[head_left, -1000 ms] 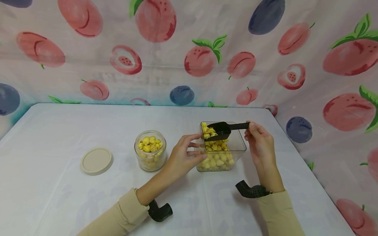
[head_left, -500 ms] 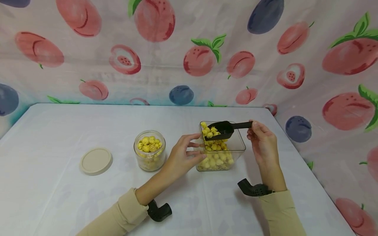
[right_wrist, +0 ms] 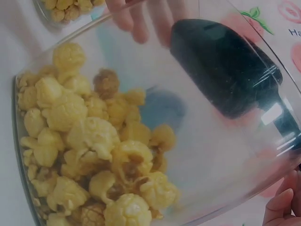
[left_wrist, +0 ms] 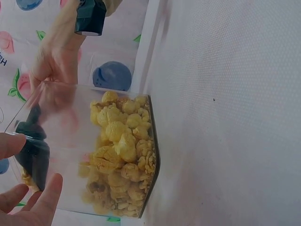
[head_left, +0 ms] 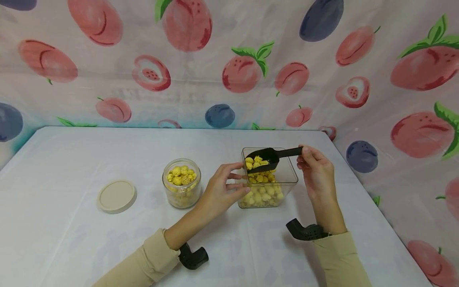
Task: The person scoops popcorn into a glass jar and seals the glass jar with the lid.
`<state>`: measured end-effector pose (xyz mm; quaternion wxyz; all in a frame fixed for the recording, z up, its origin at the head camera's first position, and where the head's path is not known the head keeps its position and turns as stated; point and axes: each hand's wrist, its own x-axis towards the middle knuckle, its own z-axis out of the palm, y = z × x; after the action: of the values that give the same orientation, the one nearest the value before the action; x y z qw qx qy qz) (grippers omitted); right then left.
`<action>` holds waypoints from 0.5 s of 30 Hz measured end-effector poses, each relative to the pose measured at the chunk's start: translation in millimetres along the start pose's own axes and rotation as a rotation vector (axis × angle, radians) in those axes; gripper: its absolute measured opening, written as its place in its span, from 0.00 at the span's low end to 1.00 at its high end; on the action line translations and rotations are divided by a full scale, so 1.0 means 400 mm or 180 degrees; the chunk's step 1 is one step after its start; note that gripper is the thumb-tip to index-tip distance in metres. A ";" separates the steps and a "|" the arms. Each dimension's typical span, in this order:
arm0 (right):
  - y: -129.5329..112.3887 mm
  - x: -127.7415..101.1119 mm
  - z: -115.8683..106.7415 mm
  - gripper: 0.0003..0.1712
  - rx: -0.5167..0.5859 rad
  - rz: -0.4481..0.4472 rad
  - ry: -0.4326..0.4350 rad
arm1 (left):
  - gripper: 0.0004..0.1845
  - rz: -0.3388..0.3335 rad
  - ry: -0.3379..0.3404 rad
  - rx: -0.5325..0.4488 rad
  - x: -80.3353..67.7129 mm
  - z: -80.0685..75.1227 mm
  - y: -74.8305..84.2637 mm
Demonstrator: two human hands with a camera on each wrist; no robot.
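Note:
A black scoop [head_left: 273, 160] with several pieces of yellow popcorn [head_left: 255, 162] in its bowl lies tilted inside the top of a clear square container [head_left: 292, 169]. My right hand [head_left: 317, 173] pinches the end of its handle, just beyond the container's right rim. More popcorn [left_wrist: 124, 146] fills the container's lower part. On the opposite side my left hand [head_left: 226, 185] touches the left wall near the rim, its fingers spread and fairly straight. Through the clear wall, the right wrist view shows the dark scoop [right_wrist: 221, 66] above the popcorn and the left fingertips [right_wrist: 139, 33] behind.
A round glass jar [head_left: 182, 195] holding popcorn stands left of the container, close by my left forearm. Further left a beige round lid [head_left: 117, 196] lies flat on the white table [head_left: 64, 239]. A fruit-print cloth [head_left: 193, 79] hangs behind and along the right.
The scoop and my right hand shifted slightly right, then back left, and the popcorn settled deeper into its bowl. My left hand, the container and the jar have stayed in place.

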<state>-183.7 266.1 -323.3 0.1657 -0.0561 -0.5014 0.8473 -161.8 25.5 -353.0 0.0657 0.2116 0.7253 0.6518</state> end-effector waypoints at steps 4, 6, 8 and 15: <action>0.002 0.002 -0.003 0.06 -0.0007 0.0069 0.0019 | 0.31 0.0000 -0.0006 0.0009 -0.001 -0.001 0.001; 0.002 0.004 -0.006 0.06 0.0051 0.0141 0.0031 | 0.31 0.0005 -0.0008 0.0006 -0.002 -0.001 0.001; 0.001 0.003 -0.010 0.07 0.0136 0.0205 0.0009 | 0.31 0.0009 -0.0021 -0.0005 -0.003 -0.001 0.001; -0.011 -0.004 -0.009 0.07 0.0438 0.0255 -0.0139 | 0.31 0.0090 -0.0044 -0.0061 -0.006 -0.002 0.002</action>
<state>-180.3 270.5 -321.4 0.1241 -0.0462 -0.4429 0.8867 -159.7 23.8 -352.5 0.0636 0.2257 0.7155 0.6581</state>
